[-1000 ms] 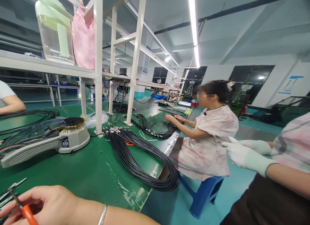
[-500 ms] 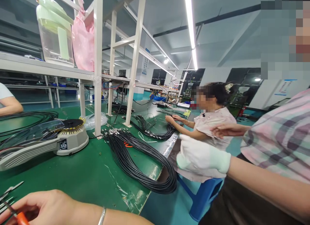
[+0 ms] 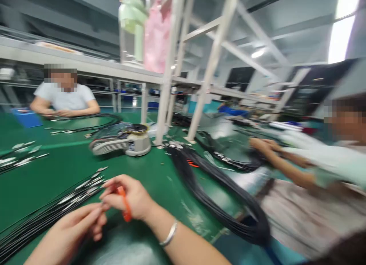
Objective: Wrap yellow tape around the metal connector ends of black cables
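My right hand (image 3: 133,198), with a silver bracelet on the wrist, is closed round a small orange-handled cutting tool (image 3: 125,208) low in the head view. My left hand (image 3: 77,229) sits just left of it, with its fingers curled and pinched together against the right hand's fingertips. What the left fingers grip is blurred. Both hands hover over a flat bundle of thin black cables with metal ends (image 3: 54,211) lying on the green table (image 3: 71,170). The whole picture is smeared by motion.
A grey tape dispenser (image 3: 128,141) stands mid-table beside white shelf posts (image 3: 168,86). A thick coil of black cables (image 3: 223,189) hangs over the right edge. One person sits at the far left (image 3: 64,97), another works at the right (image 3: 300,166). More loose metal-tipped cables (image 3: 20,154) lie at the left.
The view has swung left and down. Both my hands now show together over the cable bundle. The white-gloved person at the right is out of view, and a seated person appears at the left.
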The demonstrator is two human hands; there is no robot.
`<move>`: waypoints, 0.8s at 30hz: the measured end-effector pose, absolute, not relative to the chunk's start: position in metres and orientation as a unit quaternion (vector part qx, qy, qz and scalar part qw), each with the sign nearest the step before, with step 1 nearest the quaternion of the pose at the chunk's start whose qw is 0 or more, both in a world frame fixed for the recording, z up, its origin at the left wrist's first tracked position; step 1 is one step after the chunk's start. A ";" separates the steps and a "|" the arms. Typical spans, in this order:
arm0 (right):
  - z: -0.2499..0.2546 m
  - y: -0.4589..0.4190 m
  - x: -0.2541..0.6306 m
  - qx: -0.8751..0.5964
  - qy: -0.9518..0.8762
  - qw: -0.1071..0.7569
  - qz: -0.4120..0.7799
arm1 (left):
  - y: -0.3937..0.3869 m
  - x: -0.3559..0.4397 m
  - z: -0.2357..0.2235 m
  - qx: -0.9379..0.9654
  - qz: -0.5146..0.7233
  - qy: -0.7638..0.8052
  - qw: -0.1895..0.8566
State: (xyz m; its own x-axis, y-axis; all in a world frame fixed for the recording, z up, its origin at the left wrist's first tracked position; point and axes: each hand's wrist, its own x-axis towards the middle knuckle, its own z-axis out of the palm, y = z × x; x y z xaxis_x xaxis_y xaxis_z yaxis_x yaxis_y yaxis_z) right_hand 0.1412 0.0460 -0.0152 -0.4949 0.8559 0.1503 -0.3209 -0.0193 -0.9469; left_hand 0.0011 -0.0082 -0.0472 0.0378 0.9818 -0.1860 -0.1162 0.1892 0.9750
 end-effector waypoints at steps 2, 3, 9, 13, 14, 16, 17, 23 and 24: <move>-0.008 0.047 0.146 -0.256 -0.552 0.448 0.655 | -0.014 -0.001 -0.028 0.428 0.473 0.472 0.609; -0.007 0.049 0.148 -0.253 -0.553 0.442 0.660 | -0.014 0.001 -0.021 0.427 0.475 0.465 0.612; -0.012 0.051 0.148 -0.279 -0.555 0.435 0.652 | -0.010 0.009 -0.009 0.405 0.528 0.527 0.530; -0.013 0.047 0.145 -0.276 -0.562 0.421 0.657 | -0.014 0.011 -0.013 0.427 0.525 0.570 0.466; -0.014 0.047 0.144 -0.273 -0.566 0.419 0.656 | -0.015 0.011 -0.014 0.436 0.523 0.581 0.447; -0.014 0.046 0.143 -0.276 -0.572 0.418 0.649 | -0.016 0.013 -0.015 0.443 0.521 0.592 0.427; -0.014 0.046 0.143 -0.283 -0.574 0.419 0.644 | -0.016 0.013 -0.015 0.437 0.523 0.590 0.433; -0.013 0.047 0.145 -0.301 -0.575 0.409 0.642 | -0.014 0.012 -0.013 0.375 0.517 0.518 0.569; -0.012 0.048 0.145 -0.296 -0.572 0.406 0.648 | -0.014 0.011 -0.012 0.376 0.513 0.501 0.588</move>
